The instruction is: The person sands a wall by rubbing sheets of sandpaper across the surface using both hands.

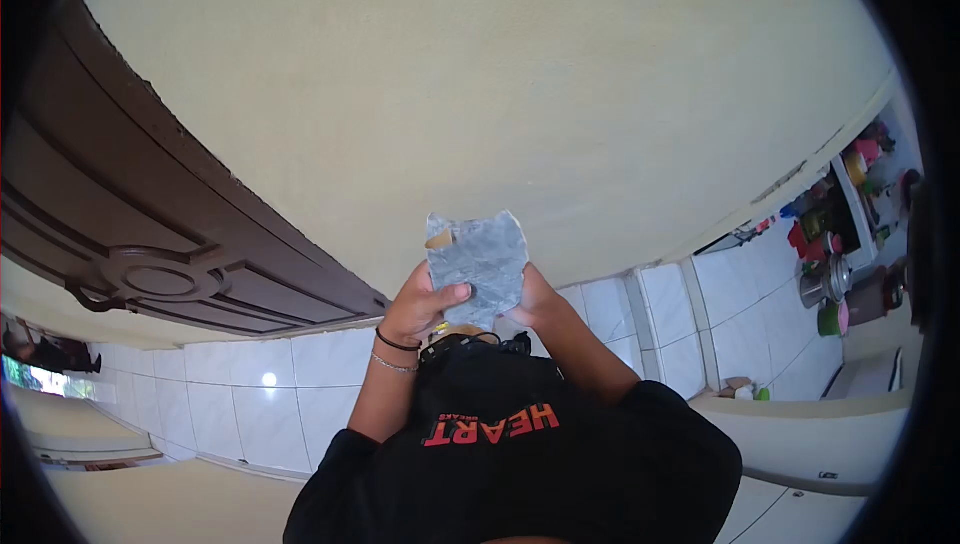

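A: Who is pictured, and with what?

B: A person in a black T-shirt (520, 484), with red lettering that reads "HEART" across it, holds a creased grey sheet (487, 262) out in front of the body, before a cream wall (500, 74).

A: How does each hand hold it?

B: The left hand (422, 306) pinches the sheet at its lower left, thumb laid flat on the upper face, fingers tucked out of sight beneath. The right hand (538, 296) meets the opposite edge; most of its fingers are hidden behind the material, so one cannot tell how firmly it grips.

A: Any detail on the sheet itself?

B: A small tan patch (440, 240) shows near its upper left corner, and the top edge is uneven.

A: And the surroundings?

B: A black band (398, 340) and a silver chain bracelet (394, 364) circle the left wrist. A carved brown door (120, 214) stands at the picture's left, above a white tiled floor (265, 416). At far right, well apart from the hands, a metal pot (838, 272) sits near a green container (829, 320) among colourful household items.
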Demonstrator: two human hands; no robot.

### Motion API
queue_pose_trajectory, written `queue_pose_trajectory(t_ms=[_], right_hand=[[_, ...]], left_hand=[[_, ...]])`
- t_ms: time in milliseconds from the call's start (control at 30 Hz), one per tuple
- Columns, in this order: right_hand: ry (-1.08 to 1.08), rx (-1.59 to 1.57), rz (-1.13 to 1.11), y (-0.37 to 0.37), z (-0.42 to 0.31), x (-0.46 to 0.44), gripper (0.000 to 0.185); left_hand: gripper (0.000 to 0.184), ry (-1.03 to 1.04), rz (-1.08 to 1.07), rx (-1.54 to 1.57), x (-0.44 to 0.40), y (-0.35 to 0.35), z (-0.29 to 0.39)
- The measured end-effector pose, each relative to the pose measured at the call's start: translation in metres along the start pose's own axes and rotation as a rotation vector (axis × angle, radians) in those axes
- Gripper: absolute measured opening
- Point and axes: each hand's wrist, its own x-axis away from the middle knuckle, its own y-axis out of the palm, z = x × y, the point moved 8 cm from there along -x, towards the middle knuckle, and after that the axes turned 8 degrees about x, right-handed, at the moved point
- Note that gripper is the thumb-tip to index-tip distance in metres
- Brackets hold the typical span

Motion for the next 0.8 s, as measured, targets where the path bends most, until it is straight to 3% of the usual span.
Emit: queue_pose_trajectory(t_ms=[67, 167, 200, 267, 333, 400, 433, 467, 500, 567, 600, 633, 700, 800], right_hand=[[0.085, 0.056, 0.080, -0.007, 0.012, -0.004, 0.040], [0.208, 0.058, 0.222, -0.006, 0.013, -0.010, 0.038], [0.207, 0.058, 0.222, 0.000, 0.003, -0.011, 0.038], [-0.059, 0.056, 0.468, -0.005, -0.045, 0.001, 0.035], [-0.488, 0.356, 0.704, -0.018, -0.106, 0.039, 0.040], [-0.957, 0.518, 1.065, 0.017, -0.158, 0.093, 0.037], [-1.312, 0.637, 0.998, 0.025, -0.175, 0.107, 0.035], [-1.439, 0.659, 0.855, 0.046, -0.188, 0.105, 0.038], [-1.430, 0.659, 0.842, 0.041, -0.194, 0.098, 0.038], [-1.460, 1.690, 1.131, 0.066, -0.196, 0.079, 0.042], [-1.396, 1.611, 0.948, 0.051, -0.193, 0.056, 0.047], [-1.190, 1.909, 0.996, 0.036, -0.189, 0.034, 0.052], [-1.293, 2.061, 1.041, 0.029, -0.185, 0.012, 0.048], [-1.403, 2.073, 1.101, 0.030, -0.221, 0.015, 0.054]], left_hand=[[0.060, 0.001, 0.039, 0.052, 0.001, -0.001, -0.005], [0.061, 0.172, -0.018, 0.298, 0.004, 0.001, 0.011], [0.061, 0.232, 0.051, 0.376, 0.008, -0.009, 0.020], [0.057, 0.400, 0.177, 0.439, 0.023, -0.028, 0.045], [0.053, 0.766, 0.378, 0.209, 0.054, -0.037, 0.099], [0.044, 1.239, 0.494, -0.322, 0.096, 0.021, 0.163], [0.040, 1.371, 0.537, -0.554, 0.111, 0.030, 0.180], [0.036, 1.493, 0.582, -0.793, 0.124, 0.038, 0.192], [0.033, 1.563, 0.639, -0.919, 0.119, 0.043, 0.194], [0.036, 1.594, 0.638, -1.206, 0.082, 0.060, 0.203], [0.048, 1.482, 0.733, -1.512, 0.061, 0.055, 0.207], [0.061, 1.417, 0.748, -1.641, 0.041, 0.041, 0.209], [0.066, 1.384, 0.710, -1.757, 0.013, 0.028, 0.219], [0.070, 1.457, 0.844, -1.958, -0.002, 0.023, 0.225]])
